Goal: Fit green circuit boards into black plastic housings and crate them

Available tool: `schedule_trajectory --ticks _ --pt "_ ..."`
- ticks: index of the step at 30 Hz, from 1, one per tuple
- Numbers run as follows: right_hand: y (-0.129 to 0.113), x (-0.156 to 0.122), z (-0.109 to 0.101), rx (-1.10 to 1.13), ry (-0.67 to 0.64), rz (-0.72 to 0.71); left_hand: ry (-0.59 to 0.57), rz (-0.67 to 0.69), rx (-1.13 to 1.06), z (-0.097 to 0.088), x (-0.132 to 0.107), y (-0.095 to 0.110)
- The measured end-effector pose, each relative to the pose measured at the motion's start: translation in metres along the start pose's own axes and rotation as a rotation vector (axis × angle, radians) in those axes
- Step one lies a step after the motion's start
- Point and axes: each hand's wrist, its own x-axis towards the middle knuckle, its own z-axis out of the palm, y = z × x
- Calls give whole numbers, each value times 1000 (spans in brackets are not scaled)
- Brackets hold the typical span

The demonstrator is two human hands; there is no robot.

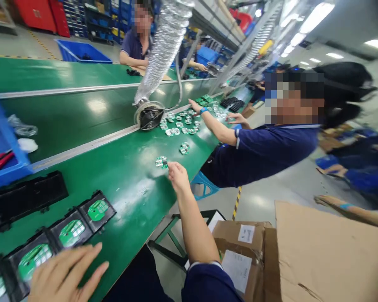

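Note:
My right hand (177, 175) reaches out over the green table (126, 184) and pinches a small round green circuit board (161, 162) at its edge. My left hand (66, 274) lies flat with fingers stretched out beside a row of black trays (69, 228) that hold round green boards. More loose green boards (181, 125) lie scattered farther along the table, with a small pair (184, 147) closer to my right hand.
A co-worker in a dark blue shirt (264, 153) leans over the table from the right, hand (195, 105) on the boards. A silver duct with a fan (151, 115) comes down onto the table. Blue bin (3, 142) at left. Cardboard boxes (302, 251) at lower right.

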Motion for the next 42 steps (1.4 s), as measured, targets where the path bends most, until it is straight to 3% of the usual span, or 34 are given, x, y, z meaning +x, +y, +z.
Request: schedule_trajectory --ticks 2,5,9,18,25,29,32,35,38,42 --pt "3 -53 40 88 -110 10 87 -109 222 -13 27 1" --pt "3 -131 91 249 -310 71 121 -201 417 -28 51 4" --pt "-1 -197 130 398 -507 101 103 -274 521 -47 44 7" --pt "3 -247 162 378 -645 -36 203 -372 565 -94 0 7" --pt "6 -273 180 371 -702 -76 250 -448 548 -113 -22 4" --pt "3 -285 190 316 -728 -213 314 -689 263 -119 -41 0" --pt "0 -291 198 246 -733 -374 381 -925 -329 -122 -59 -4" --pt "-2 -297 208 165 -749 -528 455 -1046 -851 -123 -75 -5" --pt "-1 -305 219 128 -780 -640 472 -1092 -1067 -121 -85 -1" --pt "0 -311 227 77 -773 -788 457 -1066 -1141 -117 -95 4"
